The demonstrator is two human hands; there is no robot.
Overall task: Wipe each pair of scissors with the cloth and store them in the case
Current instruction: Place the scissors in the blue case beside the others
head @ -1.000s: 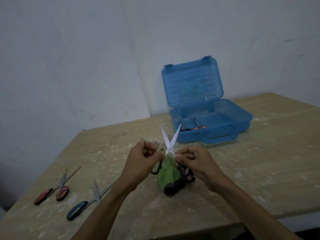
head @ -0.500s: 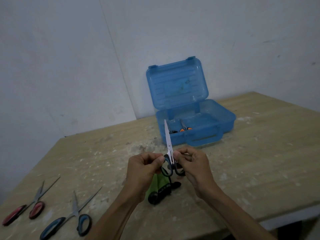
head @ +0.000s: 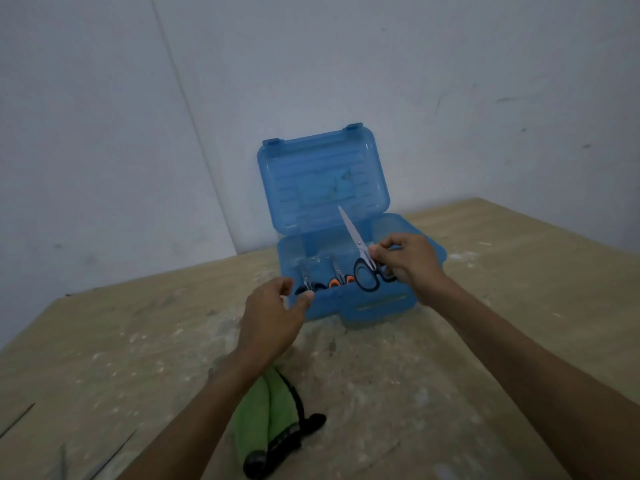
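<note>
Bare wall corner, dusty wooden table (head: 485,306). Blue case (head: 349,306) open, lid up against wall; two pairs already inside at left. Your right hand (head: 412,265) pinches black-handled scissors (head: 363,261) near pivot, blades closed, tip up, handles over case's front rim. Your left hand (head: 273,317) empty, fingers loosely spread, just beside case's left front corner. Cloth (head: 266,417) lies on table near you. Step: storing, judged. Next: lower scissors into free space right of stored pairs, then release. More blades at lower left edge await wiping.
</note>
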